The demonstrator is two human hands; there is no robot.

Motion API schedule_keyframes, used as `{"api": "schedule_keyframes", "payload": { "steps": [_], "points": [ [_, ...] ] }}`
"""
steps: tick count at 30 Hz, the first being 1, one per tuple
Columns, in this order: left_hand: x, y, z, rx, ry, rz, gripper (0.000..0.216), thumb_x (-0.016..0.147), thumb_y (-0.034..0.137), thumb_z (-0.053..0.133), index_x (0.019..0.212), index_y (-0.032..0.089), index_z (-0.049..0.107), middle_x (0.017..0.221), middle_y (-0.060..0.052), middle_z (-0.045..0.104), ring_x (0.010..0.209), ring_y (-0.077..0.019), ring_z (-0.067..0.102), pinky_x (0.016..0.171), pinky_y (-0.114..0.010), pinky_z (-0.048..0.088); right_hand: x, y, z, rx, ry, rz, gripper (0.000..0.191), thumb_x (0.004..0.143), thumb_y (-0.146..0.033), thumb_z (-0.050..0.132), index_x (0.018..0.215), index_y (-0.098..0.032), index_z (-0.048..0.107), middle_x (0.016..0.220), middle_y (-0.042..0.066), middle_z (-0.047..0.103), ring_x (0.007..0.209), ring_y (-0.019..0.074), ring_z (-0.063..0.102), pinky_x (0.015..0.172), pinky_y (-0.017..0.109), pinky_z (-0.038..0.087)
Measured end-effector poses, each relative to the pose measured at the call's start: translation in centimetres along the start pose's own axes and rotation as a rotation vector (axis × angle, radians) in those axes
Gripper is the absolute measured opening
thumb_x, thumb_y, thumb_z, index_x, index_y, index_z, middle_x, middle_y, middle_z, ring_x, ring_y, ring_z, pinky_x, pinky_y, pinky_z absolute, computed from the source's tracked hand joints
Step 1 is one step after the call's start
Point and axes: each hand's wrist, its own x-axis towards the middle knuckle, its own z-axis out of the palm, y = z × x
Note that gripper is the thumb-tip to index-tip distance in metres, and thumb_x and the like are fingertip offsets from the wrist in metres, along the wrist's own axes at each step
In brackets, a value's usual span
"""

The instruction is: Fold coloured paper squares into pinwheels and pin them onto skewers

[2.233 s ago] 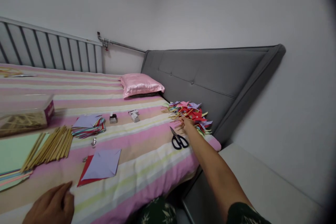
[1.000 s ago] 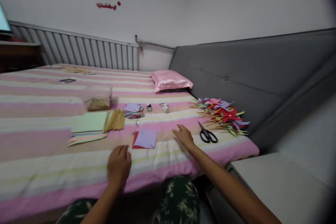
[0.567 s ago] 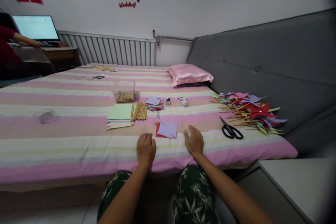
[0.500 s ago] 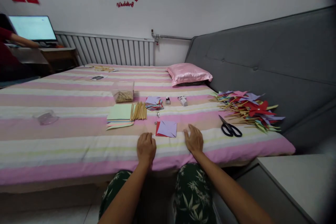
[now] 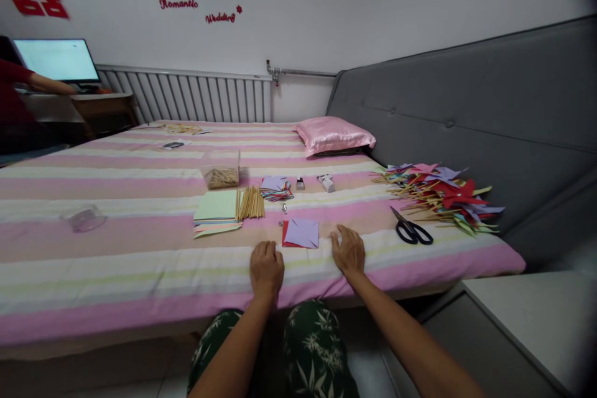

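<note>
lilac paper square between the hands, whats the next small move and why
Probably ease the right hand forward to pinch the near edge of the lilac square. It and the left hand lie empty on the bedspread, and the square, atop a red sheet, lies just beyond them.

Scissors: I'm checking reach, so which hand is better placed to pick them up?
Probably right: the right hand rests empty, nearer the black scissors; the left hand lies beyond the purple paper square.
</note>
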Motion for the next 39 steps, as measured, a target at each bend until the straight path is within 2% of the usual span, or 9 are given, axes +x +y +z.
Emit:
{"api": "schedule_keyframes", "payload": {
  "steps": [17, 39],
  "points": [
    [0.06, -0.15, -0.06, -0.022, 0.009, -0.010, 0.026, 0.078, 0.011, 0.044, 0.094, 0.014, 0.066, 0.089, -0.012, 0.064, 0.091, -0.0265, 0.056, 0.084, -0.039, 0.044, 0.01, -0.20, 0.28, -0.049, 0.007, -0.027, 0.036, 0.091, -0.034, 0.039, 0.110, -0.012, 0.060, 0.110, 0.013, 0.064, 0.105, 0.0240, 0.052, 0.095, 0.037, 0.033],
    [-0.18, -0.14, -0.08, -0.022, -0.005, -0.010, 0.027, 0.079, 0.011, 0.044, 0.095, 0.012, 0.066, 0.092, -0.013, 0.065, 0.092, -0.0262, 0.056, 0.088, -0.039, 0.043, -0.10, -0.01, 0.28, -0.052, 0.001, -0.026, 0.035, 0.090, -0.032, 0.039, 0.108, -0.012, 0.061, 0.108, 0.013, 0.065, 0.103, 0.0240, 0.052, 0.093, 0.036, 0.032]
  ]
}}
